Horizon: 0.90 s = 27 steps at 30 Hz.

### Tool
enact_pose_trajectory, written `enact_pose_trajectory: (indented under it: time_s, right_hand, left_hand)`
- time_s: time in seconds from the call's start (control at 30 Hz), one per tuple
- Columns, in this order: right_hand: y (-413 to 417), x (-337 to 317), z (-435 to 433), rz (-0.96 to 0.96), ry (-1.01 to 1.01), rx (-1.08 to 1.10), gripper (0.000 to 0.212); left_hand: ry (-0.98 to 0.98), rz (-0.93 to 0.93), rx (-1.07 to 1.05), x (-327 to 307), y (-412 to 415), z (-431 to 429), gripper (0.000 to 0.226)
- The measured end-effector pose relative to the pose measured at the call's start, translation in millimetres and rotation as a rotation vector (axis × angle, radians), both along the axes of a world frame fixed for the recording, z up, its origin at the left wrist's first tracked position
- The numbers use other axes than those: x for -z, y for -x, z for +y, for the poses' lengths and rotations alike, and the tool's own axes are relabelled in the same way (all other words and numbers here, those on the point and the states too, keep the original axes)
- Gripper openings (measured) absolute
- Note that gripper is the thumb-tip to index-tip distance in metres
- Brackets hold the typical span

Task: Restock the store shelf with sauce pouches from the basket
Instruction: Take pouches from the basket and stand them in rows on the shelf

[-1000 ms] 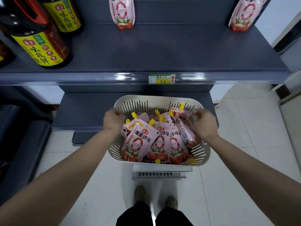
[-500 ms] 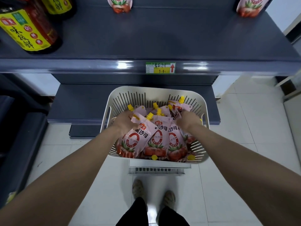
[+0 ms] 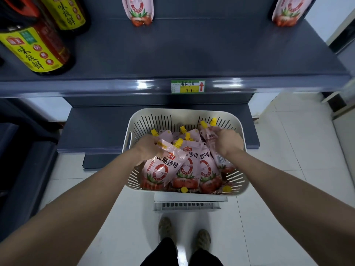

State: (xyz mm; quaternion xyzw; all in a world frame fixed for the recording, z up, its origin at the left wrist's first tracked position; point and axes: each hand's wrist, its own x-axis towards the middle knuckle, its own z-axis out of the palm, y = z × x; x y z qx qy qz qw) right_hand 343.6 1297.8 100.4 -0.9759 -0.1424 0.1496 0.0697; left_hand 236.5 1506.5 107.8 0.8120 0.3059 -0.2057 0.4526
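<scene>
A white slotted basket [image 3: 184, 116] stands below the shelf, filled with several pink sauce pouches with yellow caps. My left hand [image 3: 148, 148] grips the top of the front left pouch [image 3: 163, 167], which tilts up out of the pile. My right hand [image 3: 228, 143] grips a pouch [image 3: 217, 152] at the basket's right side, turned edge-on. The grey shelf [image 3: 192, 54] above holds two upright pouches, one at the back middle [image 3: 138, 10] and one at the back right [image 3: 288, 12].
Dark sauce bottles with yellow labels [image 3: 36, 48] stand at the shelf's left. A price tag [image 3: 187, 86] sits on the shelf's front edge. A lower shelf [image 3: 96, 129] lies behind the basket. My feet [image 3: 184, 233] stand on white floor tiles.
Both hands left the basket's rim, moved inward into the basket and took hold of a pouch each. The left pouch has lifted and tilted.
</scene>
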Motion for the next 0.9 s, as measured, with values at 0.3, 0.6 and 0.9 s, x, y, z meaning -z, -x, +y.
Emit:
enact_pose_trajectory:
  time_s: [0.3, 0.6, 0.9]
  right_hand:
    - [-1, -90, -23, -0.179, -0.182, 0.002, 0.016]
    - [-41, -204, -55, -0.307, -0.564, 0.138, 0.011]
    - [-114, -251, -62, -0.32, -0.866, 0.378, 0.017]
  left_hand:
    - [-0.006, -0.297, 0.107, -113, -16, -24, 0.008]
    - [0.239, -0.67, -0.146, -203, -53, -43, 0.017]
    - [0.359, -0.807, -0.334, -240, -128, -37, 0.013]
